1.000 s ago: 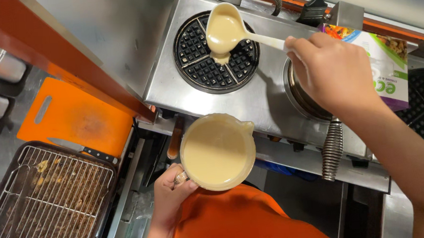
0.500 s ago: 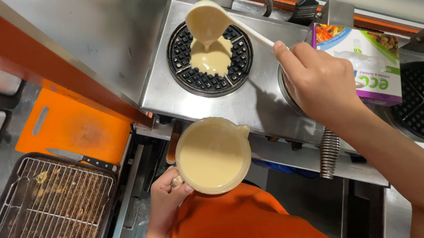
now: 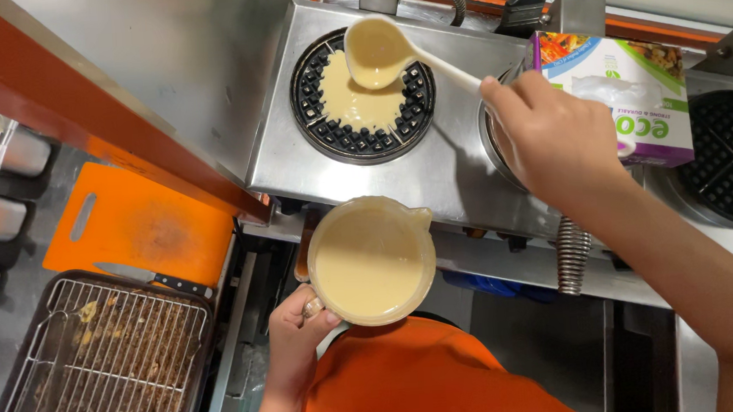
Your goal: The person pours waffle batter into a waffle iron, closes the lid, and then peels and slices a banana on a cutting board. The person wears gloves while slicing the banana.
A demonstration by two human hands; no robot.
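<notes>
The fingers of the right hand point(image 3: 553, 139) are closed around the handle of a white ladle point(image 3: 378, 52), whose bowl hangs tilted just above the round waffle iron plate point(image 3: 363, 96). Pale batter point(image 3: 352, 105) covers the upper left and middle of that dark grid; the lower and right-hand cells remain bare. The fingers of the left hand point(image 3: 298, 333) are wrapped around the handle of a batter jug point(image 3: 371, 261), held below the front edge of the steel waffle machine point(image 3: 432, 172) and nearly full of the same pale mix. Beyond the right hand, a printed carton point(image 3: 622, 93) sits on the machine top, beside a second dark waffle plate point(image 3: 732, 158) at the right edge. To the left, an orange cutting board point(image 3: 134, 224) lies on the tabletop with a knife point(image 3: 155, 278) at its near edge, touching a wire rack point(image 3: 105, 366) set over a dark tray. The person's orange shirt point(image 3: 428, 380) fills the lower centre.
</notes>
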